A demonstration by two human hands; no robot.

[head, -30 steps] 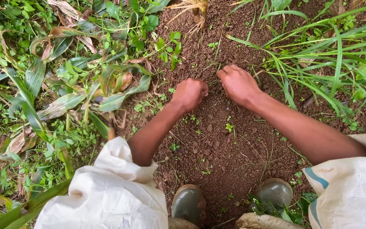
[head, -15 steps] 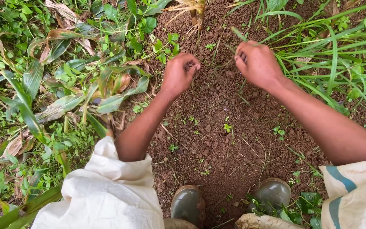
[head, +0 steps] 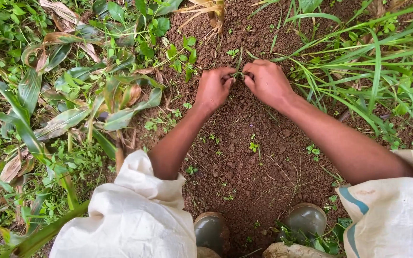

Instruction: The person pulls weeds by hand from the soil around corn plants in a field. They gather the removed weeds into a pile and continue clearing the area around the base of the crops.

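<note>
Head view looks straight down at a patch of bare brown soil (head: 244, 157), with the person's two arms reaching forward from white sleeves (head: 130, 215). The left hand (head: 213, 88) and the right hand (head: 266, 81) meet near 12 o'clock of the bare patch, knuckles up, fingers curled narrow. Between the fingertips they pinch a small green weed (head: 239, 72); both hands are closed on it, the left from 9 o'clock and the right from 3 o'clock. I think the grip is low, close to the ground, because the stem is thin and could break higher up. I cannot tell if the roots are in the soil or already free, since the fingers hide the base.

At 12 o'clock, beyond the hands, stands the dry base of a maize stalk (head: 216, 16), near but not touching them. At 9 o'clock lies a thick mat of broad leaves (head: 63, 105), some yellow and dry. At 3 o'clock long grass blades (head: 369, 62) lean over the edge of the soil, and some come just beside the right hand. At 6 o'clock two dark rubber boots (head: 307, 220) stand apart, with small seedlings (head: 253, 145) scattered between them and the hands.

The open room is mostly the soil toward 6 o'clock, between the forearms; both sides are closed by plants.
</note>
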